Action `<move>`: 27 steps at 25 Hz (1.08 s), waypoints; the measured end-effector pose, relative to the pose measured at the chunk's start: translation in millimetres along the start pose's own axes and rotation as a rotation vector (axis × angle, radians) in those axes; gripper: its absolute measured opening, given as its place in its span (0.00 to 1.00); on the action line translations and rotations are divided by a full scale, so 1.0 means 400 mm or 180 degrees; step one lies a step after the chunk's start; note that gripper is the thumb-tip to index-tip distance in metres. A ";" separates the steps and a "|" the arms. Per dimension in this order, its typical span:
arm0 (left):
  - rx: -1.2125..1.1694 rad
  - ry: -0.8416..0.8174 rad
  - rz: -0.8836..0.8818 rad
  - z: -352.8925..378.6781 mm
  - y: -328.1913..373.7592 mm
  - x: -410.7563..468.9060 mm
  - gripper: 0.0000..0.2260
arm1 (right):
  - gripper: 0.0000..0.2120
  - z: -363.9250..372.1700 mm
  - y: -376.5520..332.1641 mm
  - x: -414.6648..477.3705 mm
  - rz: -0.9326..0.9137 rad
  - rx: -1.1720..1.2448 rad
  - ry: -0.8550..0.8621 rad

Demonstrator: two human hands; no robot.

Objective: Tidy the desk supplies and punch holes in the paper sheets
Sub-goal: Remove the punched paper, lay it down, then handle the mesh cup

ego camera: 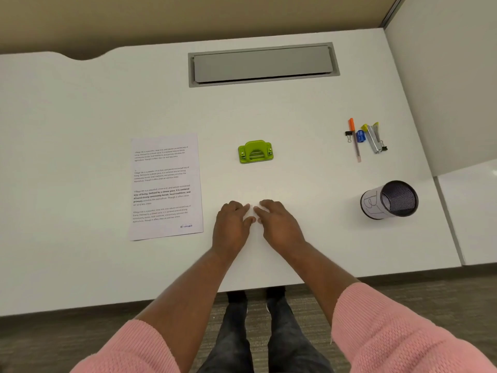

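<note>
A printed paper sheet [166,187] lies flat at the left of the white desk [80,130]. A green hole punch [255,152] sits in the middle, beyond my hands. My left hand [233,227] and my right hand [279,224] rest palm down side by side on the desk, fingertips almost touching, holding nothing. At the right lie an orange-capped pen [355,140], a blue sharpener [361,136], a stapler [374,138] and two black binder clips [349,134]. A mesh pen cup [390,200] stands nearer the right edge.
A grey cable hatch [263,65] is set into the back of the desk. A second white surface [473,211] adjoins at the right. The desk's front edge runs just below my forearms, with my legs and the floor beneath.
</note>
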State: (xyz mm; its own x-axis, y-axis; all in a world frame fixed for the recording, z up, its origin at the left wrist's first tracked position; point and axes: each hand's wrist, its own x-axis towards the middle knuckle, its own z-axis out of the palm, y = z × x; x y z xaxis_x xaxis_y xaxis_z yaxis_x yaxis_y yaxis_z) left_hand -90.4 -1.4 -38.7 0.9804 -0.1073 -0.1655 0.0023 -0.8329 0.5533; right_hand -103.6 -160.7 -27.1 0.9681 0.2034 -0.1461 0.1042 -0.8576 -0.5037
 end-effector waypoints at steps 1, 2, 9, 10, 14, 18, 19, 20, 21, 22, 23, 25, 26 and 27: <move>-0.0015 0.0018 -0.0013 0.000 0.002 0.000 0.17 | 0.15 -0.002 -0.001 0.001 -0.0037 -0.0069 -0.0019; -0.0023 0.0020 -0.0014 -0.001 0.003 0.001 0.16 | 0.14 -0.005 -0.003 0.004 -0.0060 -0.0152 -0.0062; -0.0079 -0.0151 -0.0067 -0.015 0.015 0.013 0.11 | 0.11 -0.041 -0.043 0.056 -0.0125 -0.0907 -0.0759; -0.0066 -0.0162 -0.0065 -0.017 0.016 0.013 0.11 | 0.11 -0.047 -0.045 0.064 -0.0137 -0.0943 -0.0800; 0.0024 -0.0218 -0.0039 -0.026 0.026 0.018 0.08 | 0.11 -0.055 -0.047 0.082 -0.0091 -0.0969 -0.0839; 0.0249 -0.0292 -0.0027 -0.027 0.048 0.030 0.09 | 0.11 -0.048 -0.038 0.087 0.0098 -0.0631 -0.0700; 0.0303 -0.0319 0.0011 -0.024 0.053 0.033 0.09 | 0.11 -0.050 -0.028 0.085 0.0245 -0.0392 -0.0594; 0.0361 -0.0353 0.0064 -0.020 0.055 0.035 0.10 | 0.12 -0.053 -0.016 0.080 0.0419 -0.0143 -0.0465; 0.0418 -0.0383 0.0109 -0.015 0.056 0.038 0.10 | 0.13 -0.055 -0.004 0.074 0.0573 0.0067 -0.0333; 0.0479 -0.0410 0.0131 -0.011 0.056 0.042 0.10 | 0.14 -0.056 0.007 0.066 0.0672 0.0202 -0.0221; 0.0545 -0.0434 0.0136 -0.008 0.058 0.045 0.10 | 0.14 -0.056 0.015 0.058 0.0709 0.0270 -0.0154; 0.0697 -0.0456 0.0175 -0.006 0.064 0.047 0.11 | 0.14 -0.052 0.018 0.044 0.0667 0.0306 -0.0167; 0.0769 -0.0466 0.0199 -0.006 0.067 0.047 0.11 | 0.14 -0.049 0.014 0.040 0.0605 0.0272 -0.0221; 0.0823 -0.0488 0.0206 -0.007 0.070 0.047 0.11 | 0.13 -0.047 0.011 0.036 0.0511 0.0179 -0.0270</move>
State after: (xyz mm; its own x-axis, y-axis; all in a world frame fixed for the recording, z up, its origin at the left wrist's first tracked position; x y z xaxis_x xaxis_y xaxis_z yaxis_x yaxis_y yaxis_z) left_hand -71.5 -25.1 -24.3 0.9356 -0.2290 -0.2688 -0.1289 -0.9301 0.3439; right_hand -85.0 -170.5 -15.5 0.9484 0.1074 -0.2984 -0.0651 -0.8549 -0.5147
